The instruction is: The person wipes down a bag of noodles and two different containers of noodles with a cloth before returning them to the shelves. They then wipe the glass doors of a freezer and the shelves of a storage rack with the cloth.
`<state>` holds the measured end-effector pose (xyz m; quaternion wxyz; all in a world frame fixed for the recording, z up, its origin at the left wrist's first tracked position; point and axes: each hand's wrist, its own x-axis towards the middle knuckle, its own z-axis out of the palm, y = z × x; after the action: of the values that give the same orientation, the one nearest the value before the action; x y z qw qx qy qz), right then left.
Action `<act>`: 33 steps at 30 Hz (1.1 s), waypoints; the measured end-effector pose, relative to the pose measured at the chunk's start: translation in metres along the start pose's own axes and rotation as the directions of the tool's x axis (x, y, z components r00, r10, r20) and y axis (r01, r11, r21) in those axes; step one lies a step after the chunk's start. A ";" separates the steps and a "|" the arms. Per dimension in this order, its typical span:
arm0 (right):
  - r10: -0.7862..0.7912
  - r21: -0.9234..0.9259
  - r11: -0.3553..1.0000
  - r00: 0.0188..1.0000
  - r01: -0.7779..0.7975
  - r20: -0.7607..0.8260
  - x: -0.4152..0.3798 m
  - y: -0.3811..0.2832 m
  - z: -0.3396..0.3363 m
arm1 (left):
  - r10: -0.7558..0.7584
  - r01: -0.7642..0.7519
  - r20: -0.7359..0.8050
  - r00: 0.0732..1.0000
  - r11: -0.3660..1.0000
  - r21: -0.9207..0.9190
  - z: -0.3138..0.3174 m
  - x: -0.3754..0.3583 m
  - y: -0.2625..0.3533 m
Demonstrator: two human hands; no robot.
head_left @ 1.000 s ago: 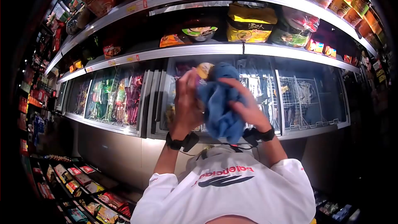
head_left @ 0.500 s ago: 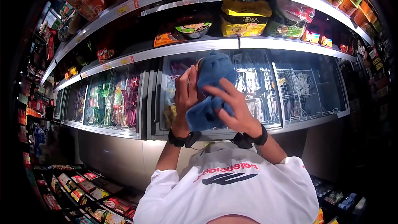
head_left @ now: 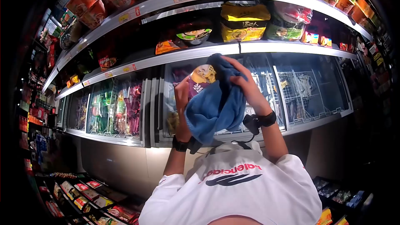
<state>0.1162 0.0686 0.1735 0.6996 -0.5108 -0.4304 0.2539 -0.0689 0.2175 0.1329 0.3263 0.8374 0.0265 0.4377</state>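
Yellow noodle bag (head_left: pixel 244 22) is up on the middle shelf (head_left: pixel 208 50), w/ the black-and-green noodle bowl (head_left: pixel 194 34) left of it & the freezer (head_left: pixel 312 91) below it, wire baskets & wrapped packs inside. Under that bag, my left hand (head_left: pixel 182 100) grips the purple container (head_left: pixel 201 78) from the side; my right, half-curled (head_left: pixel 246 84), holds the blue cloth (head_left: pixel 216 104) against it, partly covering it.

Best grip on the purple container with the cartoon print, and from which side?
Probably clasp its left edge, from the left: the soft blue cloth covers the right and lower parts of the purple cartoon-print container, leaving that edge exposed beside the left hand.
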 end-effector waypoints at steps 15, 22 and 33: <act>0.350 0.845 0.520 0.934 -0.125 -0.077 -0.011 0.038 0.049 | -0.339 0.197 -0.348 0.874 0.902 -0.384 0.022 0.012 0.003; 0.606 0.714 0.524 0.792 -0.465 0.070 -0.025 0.037 0.060 | -0.066 0.049 -0.427 0.902 0.998 -0.050 0.012 0.014 -0.009; 0.085 0.590 0.805 0.971 0.065 -0.223 0.019 0.036 0.066 | -0.761 0.171 -0.146 0.632 0.321 -0.932 0.039 -0.010 -0.018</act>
<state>0.0716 0.1287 0.1539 0.8691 -0.2956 -0.2394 0.3160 -0.0413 0.2076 0.0992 0.7879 0.3328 0.1587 0.4931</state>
